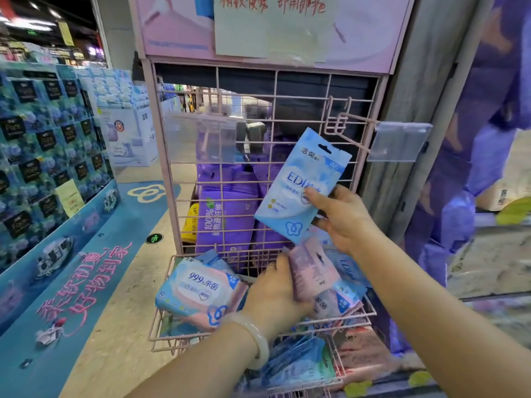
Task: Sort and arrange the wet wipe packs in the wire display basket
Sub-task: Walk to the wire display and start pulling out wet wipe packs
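My right hand (343,218) pinches a light blue wipe pack (301,185) by its lower right edge and holds it tilted in front of the pink wire grid, below an empty hook (349,119). My left hand (277,291), with a pale bangle on the wrist, grips a small pink pack (311,271) upright inside the pink wire basket (178,338). A large blue and pink pack (198,288) lies at the basket's left. More blue packs (344,300) lie under and behind the pink one.
A second wire basket (336,366) below holds several blue packs. Purple packs (224,216) stand behind the grid. A clear price tag holder (399,142) sticks out at right, another (201,139) at left. Stacked blue boxes (48,145) fill the left side.
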Motion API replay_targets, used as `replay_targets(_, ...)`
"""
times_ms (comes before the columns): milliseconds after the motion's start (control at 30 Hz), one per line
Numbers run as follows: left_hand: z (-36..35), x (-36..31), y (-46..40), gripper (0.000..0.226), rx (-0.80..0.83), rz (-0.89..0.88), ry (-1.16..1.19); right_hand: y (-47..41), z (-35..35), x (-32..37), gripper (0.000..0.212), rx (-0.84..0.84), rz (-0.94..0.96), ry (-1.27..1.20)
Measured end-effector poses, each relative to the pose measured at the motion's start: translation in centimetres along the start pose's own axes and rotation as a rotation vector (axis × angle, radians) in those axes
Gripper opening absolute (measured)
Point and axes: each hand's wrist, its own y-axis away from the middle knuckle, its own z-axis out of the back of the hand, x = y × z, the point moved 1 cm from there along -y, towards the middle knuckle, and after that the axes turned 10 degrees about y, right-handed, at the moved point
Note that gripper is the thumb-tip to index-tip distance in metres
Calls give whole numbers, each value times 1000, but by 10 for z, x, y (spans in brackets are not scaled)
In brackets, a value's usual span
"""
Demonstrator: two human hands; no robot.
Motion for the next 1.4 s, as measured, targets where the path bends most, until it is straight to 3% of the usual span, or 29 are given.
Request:
replay_targets(100, 19, 4, -9, 46, -70, 9, 108, -4, 27, 5, 9, -26, 10, -42)
replay_targets(233, 55, 17, -29, 46, -156, 92, 319, -7, 51, 4, 14, -66, 12, -48)
replay_targets(333, 71, 21, -40, 27, -206, 205, 615, -4, 54, -1, 17, -10, -7, -1)
replay_targets(400, 74, 22, -43, 32, -166, 215, 686, -1, 50, -4, 17, 47, -12, 39)
replay_targets(500, 72, 25, -43, 46, -113, 185, 325, 3, 37, -10, 20, 90, -10, 134)
replay_targets(600, 70, 17, -36, 52, -320, 114, -6, 7, 23, -18, 28, 93, 6, 232)
replay_targets(700, 72, 3, -25, 31, -592, -119, 46, 12, 11, -25, 22, 134, -5, 238)
replay_targets(767, 76, -3, -18, 34, -659, -213, 184, 15, 4, -25, 15, 165, -20, 233)
replay_targets(867, 80, -4, -17, 63, -598, -214, 62, 19, -2, -23, 14, 208, -43, 233)
replay_targets(967, 80, 1, -23, 80, -341, -34, -175, 24, -7, -19, 25, 230, -45, 217)
replay_targets(1033, 82, 6, -27, 65, -196, -20, 78, 27, -8, -17, 24, 220, -29, 235)
replay_targets(1100, 85, 3, -26, 25, -115, -26, 552, 27, -10, -15, 23, 216, -6, 240)
replay_targets(1167, 88, 0, -26, 25, -93, 20, 828, 29, -16, -14, 17, 235, 15, 227)
replay_targets(1233, 92, -1, -25, 28, -132, 8, 876, 28, -25, -11, 11, 233, 48, 236)
replay_targets(1300, 99, 4, -22, 22, -223, -8, 915, 25, -26, -5, 22, 184, 94, 310)
replay_targets(1400, 113, 26, -14, 16, -358, 32, 964, 21, 1, 3, 35, 33, 230, 645)
